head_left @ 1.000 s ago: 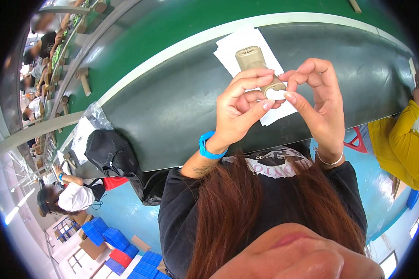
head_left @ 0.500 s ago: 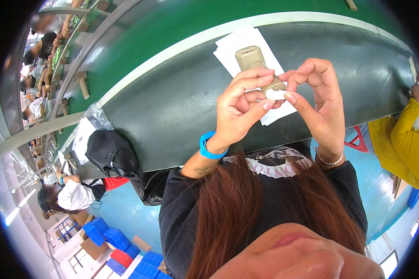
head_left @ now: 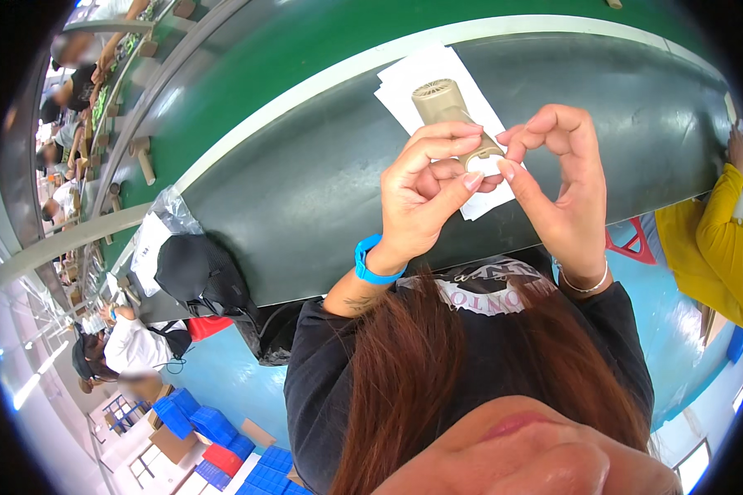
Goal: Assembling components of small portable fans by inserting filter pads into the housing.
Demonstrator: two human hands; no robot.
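My left hand (head_left: 417, 198) is wrapped round the handle of a beige hair dryer (head_left: 439, 102), with its slotted round end pointing away from me. At the near end of the handle sits a small white label (head_left: 485, 166). The left thumb rests against the label's left side. My right hand (head_left: 565, 181) pinches at the label's right edge with thumb and forefinger, its other fingers curled above. How much of the label touches the handle I cannot tell. White sheets (head_left: 421, 70) of paper lie on the dark table beneath.
A black backpack (head_left: 202, 272) and a clear plastic bag (head_left: 175, 210) rest at the table's left. Beyond the pale edge strip runs a green conveyor (head_left: 305, 49) carrying a beige dryer (head_left: 143, 158). A person in a yellow top (head_left: 693, 247) is at right; blue bins (head_left: 215, 425) stand behind left.
The white label now lies flatter across the handle's end. Both hands and the hair dryer have shifted very slightly left. My grip looks the same.
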